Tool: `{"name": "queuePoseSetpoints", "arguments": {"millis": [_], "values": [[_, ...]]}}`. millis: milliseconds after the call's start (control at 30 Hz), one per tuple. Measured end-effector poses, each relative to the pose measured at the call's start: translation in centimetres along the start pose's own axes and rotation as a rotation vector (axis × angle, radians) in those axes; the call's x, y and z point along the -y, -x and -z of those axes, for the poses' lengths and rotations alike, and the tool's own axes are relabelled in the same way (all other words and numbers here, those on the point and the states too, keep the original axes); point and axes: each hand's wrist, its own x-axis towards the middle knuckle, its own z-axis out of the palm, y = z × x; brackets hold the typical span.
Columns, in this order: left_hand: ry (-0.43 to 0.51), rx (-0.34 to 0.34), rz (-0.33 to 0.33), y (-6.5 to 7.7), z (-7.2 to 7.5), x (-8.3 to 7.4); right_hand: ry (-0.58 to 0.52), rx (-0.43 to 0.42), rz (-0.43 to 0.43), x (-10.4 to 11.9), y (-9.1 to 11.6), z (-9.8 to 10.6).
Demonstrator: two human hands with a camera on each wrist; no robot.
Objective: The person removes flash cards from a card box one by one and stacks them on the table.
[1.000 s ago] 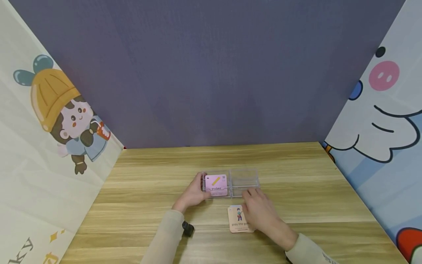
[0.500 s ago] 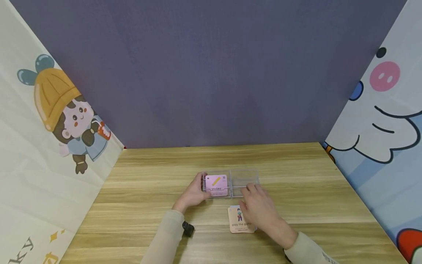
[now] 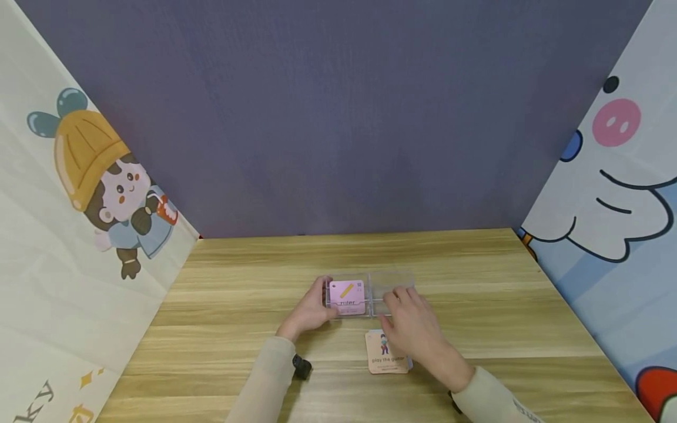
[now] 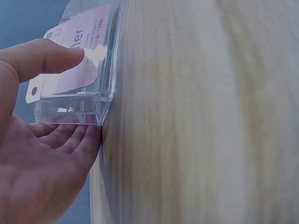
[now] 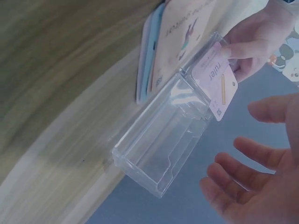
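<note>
A clear plastic box (image 3: 390, 282) with two side-by-side compartments stands on the table. Its left compartment holds a pink card (image 3: 347, 291) marked "ruler"; the right one has no card in it. My left hand (image 3: 311, 308) grips the box's left end, its thumb across the pink card's front in the left wrist view. Over the right compartment is my right hand (image 3: 415, 329), fingers spread and holding nothing in the right wrist view (image 5: 257, 179). A stack of cards (image 3: 382, 355), with a "play the guitar" card on top, lies in front of the box, partly behind the right hand.
The wooden table (image 3: 238, 282) extends around the box and cards. A dark grey panel (image 3: 338, 117) rises at its back edge. Printed cartoon sheets stand at the left (image 3: 63, 235) and right (image 3: 624, 235).
My right hand has moved slightly forward and left, showing more of the "play the guitar" card's right side. The left hand and the box have stayed still.
</note>
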Motion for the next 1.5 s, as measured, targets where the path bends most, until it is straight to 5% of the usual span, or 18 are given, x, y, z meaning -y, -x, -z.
{"name": "queuePoseSetpoints", "arguments": {"millis": [500, 1500], "values": [[0.001, -0.008, 0.003, -0.2, -0.1, 0.2, -0.033, -0.074, 0.001, -0.4, -1.3, 0.1], [-0.003, 0.007, 0.012, -0.1, -0.1, 0.0, -0.116, -0.028, -0.056, 0.5, -3.4, 0.9]]}}
